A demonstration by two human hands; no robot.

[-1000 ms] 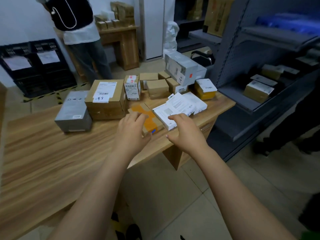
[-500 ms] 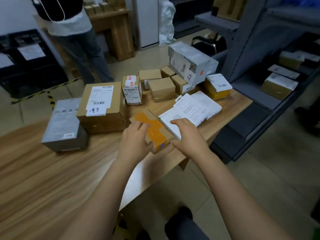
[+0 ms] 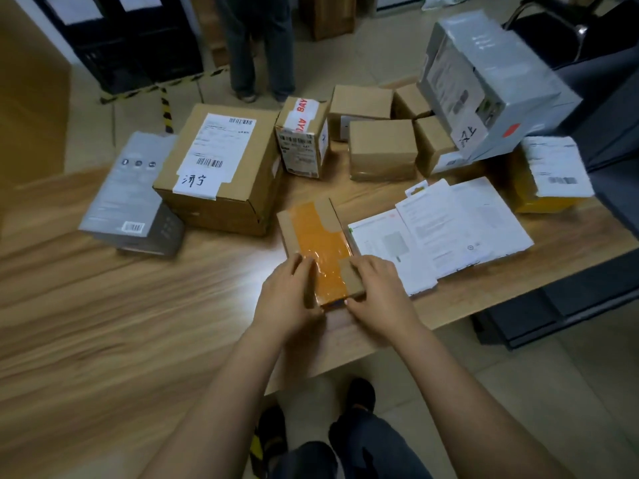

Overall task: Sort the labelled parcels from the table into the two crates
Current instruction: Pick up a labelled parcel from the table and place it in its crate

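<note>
A flat cardboard parcel with orange tape (image 3: 316, 233) lies on the wooden table (image 3: 121, 323) near its front edge. My left hand (image 3: 288, 295) grips its near left corner, and my right hand (image 3: 378, 292) grips its near right corner, fingers curled over the top. Behind it stand a large brown box with a white label (image 3: 221, 171), a grey box (image 3: 133, 191), a small box with red-lettered tape (image 3: 302, 136) and several plain brown boxes (image 3: 382, 150). Two black crates (image 3: 138, 39) stand on the floor at the far left.
White flat packs (image 3: 446, 229) lie right of the parcel. A yellow labelled parcel (image 3: 549, 178) and a tilted grey carton (image 3: 484, 84) sit at the table's right end. Another person's legs (image 3: 261, 46) stand beyond the table. Dark metal shelving (image 3: 608, 133) borders the right side.
Both hands have closed in on the orange-taped parcel and taken hold of its near corners. The view has tilted down and moved closer to the table.
</note>
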